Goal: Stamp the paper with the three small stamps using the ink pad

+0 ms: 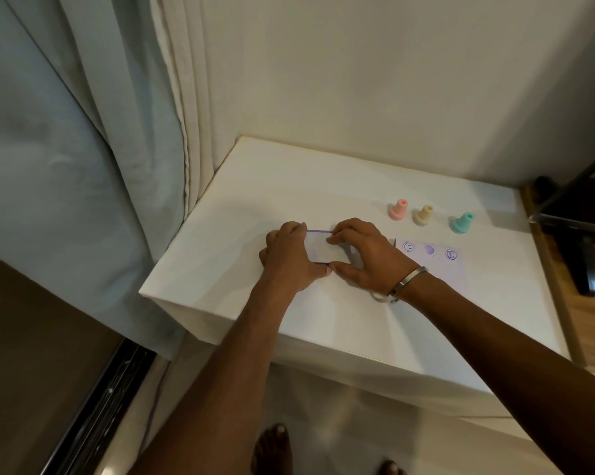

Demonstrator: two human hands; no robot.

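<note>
A flat white ink pad case (325, 252) with a purple edge lies on the white table (323, 193). My left hand (291, 258) grips its left side with curled fingers. My right hand (364, 255) pinches its right side between thumb and fingers; the lid looks closed. To the right lies a pale paper (436, 265) bearing three round purple prints along its top. Behind the paper stand three small stamps in a row: pink (398, 210), cream (423, 215) and teal (462, 222).
A wall runs behind the table and curtains (124, 132) hang at the left. A dark stand (577, 234) sits on a wooden floor to the right of the table. My bare feet (275, 450) show below the table's front edge.
</note>
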